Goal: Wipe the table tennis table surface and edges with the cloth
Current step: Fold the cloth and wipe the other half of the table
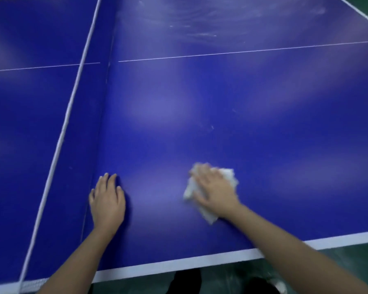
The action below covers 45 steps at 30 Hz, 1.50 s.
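Well, the cloth [208,215], white & crumpled, lies on the table [221,102] surface, near its near edge [179,263], approx. mid-way along the half in view. The right hand [215,189] presses it flat, fingers spread over it, though blurred. The left hand [107,202] rests palm-down, fingers straight, just beside the net [72,98]. Progress: prob. mid-task. Whitish smears [200,35] show twd the far right corner; can't tell if dust or wipe marks. Edges and the half beyond the net look still to do. Count: 1 cloth, 2 hands, 1 table, 1 net.
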Tool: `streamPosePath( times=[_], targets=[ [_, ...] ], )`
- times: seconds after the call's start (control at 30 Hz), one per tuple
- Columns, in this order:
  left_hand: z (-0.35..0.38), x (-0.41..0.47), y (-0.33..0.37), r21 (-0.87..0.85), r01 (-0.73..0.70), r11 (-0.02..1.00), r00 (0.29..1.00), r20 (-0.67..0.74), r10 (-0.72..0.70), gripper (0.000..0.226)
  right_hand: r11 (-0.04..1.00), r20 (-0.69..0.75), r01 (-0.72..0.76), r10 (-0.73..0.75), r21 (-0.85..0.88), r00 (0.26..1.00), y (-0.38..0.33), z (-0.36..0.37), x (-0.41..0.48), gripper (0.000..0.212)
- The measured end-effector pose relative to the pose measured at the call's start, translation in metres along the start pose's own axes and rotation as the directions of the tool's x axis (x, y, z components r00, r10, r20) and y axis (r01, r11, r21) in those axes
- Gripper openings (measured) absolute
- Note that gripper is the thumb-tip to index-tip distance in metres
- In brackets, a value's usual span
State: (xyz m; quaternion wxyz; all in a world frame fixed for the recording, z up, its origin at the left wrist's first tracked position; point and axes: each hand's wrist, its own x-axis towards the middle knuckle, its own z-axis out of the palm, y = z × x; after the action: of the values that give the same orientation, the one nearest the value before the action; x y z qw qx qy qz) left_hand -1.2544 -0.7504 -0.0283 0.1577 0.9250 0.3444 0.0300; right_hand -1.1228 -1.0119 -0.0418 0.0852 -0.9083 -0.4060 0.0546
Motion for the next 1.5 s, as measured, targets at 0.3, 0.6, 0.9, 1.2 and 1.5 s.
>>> streamPosePath(
  times=[0.3, 0.6, 0.9, 1.2, 1.5],
  targets=[
    [-0.008, 0.043, -0.025, -0.312, -0.060, 0.948, 0.998, -0.033, 0.052, 0.038, 0.998, 0.020, 0.060, -0.060, -0.023, 0.998, -0.145, 0.033, 0.035, 0.054],
    [0.010, 0.089, 0.019, -0.119, -0.166, 0.979, 0.981, 0.082, 0.177, 0.045, 0.966, -0.030, 0.253, -0.252, 0.052, 0.967, -0.036, 0.017, 0.045, 0.061],
    [0.031, 0.085, 0.029, 0.138, -0.158, 0.978, 0.986, 0.082, 0.147, 0.063, 0.642, -0.157, -0.757, 0.765, 0.123, 0.624, 0.153, -0.044, 0.173, 0.056],
    [0.024, 0.092, 0.039, 0.033, -0.102, 0.994, 0.987, 0.129, 0.097, 0.065, 0.872, -0.088, 0.484, -0.478, 0.073, 0.874, 0.040, 0.004, 0.205, 0.063],
    [0.018, 0.098, 0.047, -0.050, -0.098, 0.994, 0.982, 0.157, 0.104, 0.076, 0.840, -0.192, -0.542, 0.535, 0.020, 0.823, 0.180, -0.042, 0.384, 0.058]
  ],
)
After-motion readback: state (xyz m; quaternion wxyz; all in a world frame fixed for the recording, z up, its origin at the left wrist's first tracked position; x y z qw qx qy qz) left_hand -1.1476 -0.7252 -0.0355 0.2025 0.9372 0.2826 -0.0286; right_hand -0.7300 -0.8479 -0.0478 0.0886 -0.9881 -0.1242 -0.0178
